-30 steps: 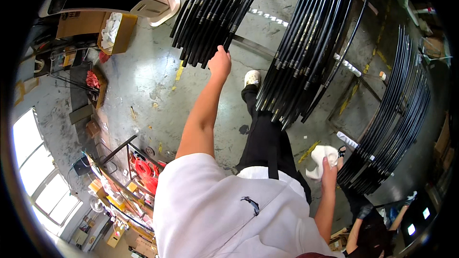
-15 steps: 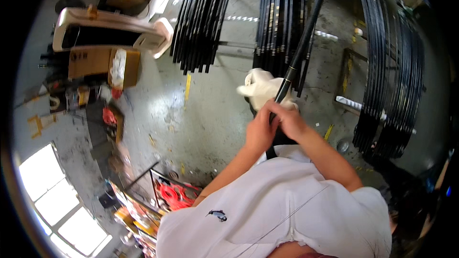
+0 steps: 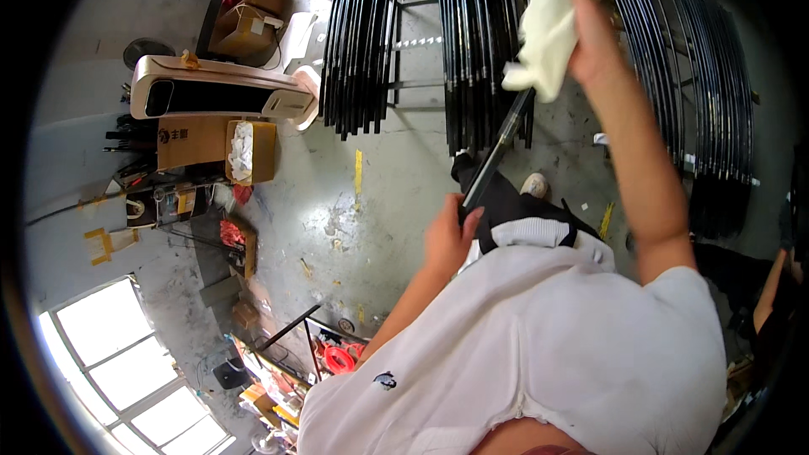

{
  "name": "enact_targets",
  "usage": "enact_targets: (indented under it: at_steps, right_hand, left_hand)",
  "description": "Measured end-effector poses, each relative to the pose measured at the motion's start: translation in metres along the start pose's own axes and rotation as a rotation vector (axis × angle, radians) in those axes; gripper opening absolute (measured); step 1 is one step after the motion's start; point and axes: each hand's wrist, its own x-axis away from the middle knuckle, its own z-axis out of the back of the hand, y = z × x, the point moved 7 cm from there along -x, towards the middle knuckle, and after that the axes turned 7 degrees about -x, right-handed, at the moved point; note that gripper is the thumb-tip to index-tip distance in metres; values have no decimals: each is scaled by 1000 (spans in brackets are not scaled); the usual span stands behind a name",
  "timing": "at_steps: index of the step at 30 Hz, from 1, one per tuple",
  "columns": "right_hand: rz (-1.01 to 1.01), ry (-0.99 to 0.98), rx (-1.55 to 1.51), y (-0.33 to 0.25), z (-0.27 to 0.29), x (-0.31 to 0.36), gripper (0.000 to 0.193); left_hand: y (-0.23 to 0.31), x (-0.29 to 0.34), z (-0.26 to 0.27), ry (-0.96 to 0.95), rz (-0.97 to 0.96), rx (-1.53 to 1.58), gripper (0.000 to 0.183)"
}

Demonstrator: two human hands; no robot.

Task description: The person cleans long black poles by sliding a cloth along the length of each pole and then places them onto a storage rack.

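A long black pole [image 3: 503,141] slants from my waist up to the far right, with a glossy section near its lower end. My left hand [image 3: 448,234] is closed round that lower end, close to my shirt. Farther up, my right hand [image 3: 592,38] grips a crumpled white cloth [image 3: 546,32] against the pole, arm stretched out. The cloth and fingers hide part of the pole, and its far end runs out of view at the top.
Rows of black poles lie on racks ahead: a left bundle [image 3: 362,50], a middle bundle [image 3: 479,50] and right bundles [image 3: 716,93]. A pink-and-white upright appliance [image 3: 227,67] and an open carton [image 3: 263,152] are at left. Another person's arm [image 3: 768,291] shows at far right.
My right hand has moved from beside my left hand far up the pole, and the white cloth went up with it. My left hand stays at the lower end, slightly nearer my body.
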Motion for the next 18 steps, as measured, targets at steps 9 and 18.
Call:
enact_targets:
  at_steps: [9, 18]
  right_hand:
    - [115, -84, 11, -20, -16, 19, 44]
    - [-264, -110, -83, 134, -38, 134, 18]
  left_hand:
    - [4, 7, 18, -100, -119, 157, 26]
    - [53, -3, 18, -20, 25, 849, 10]
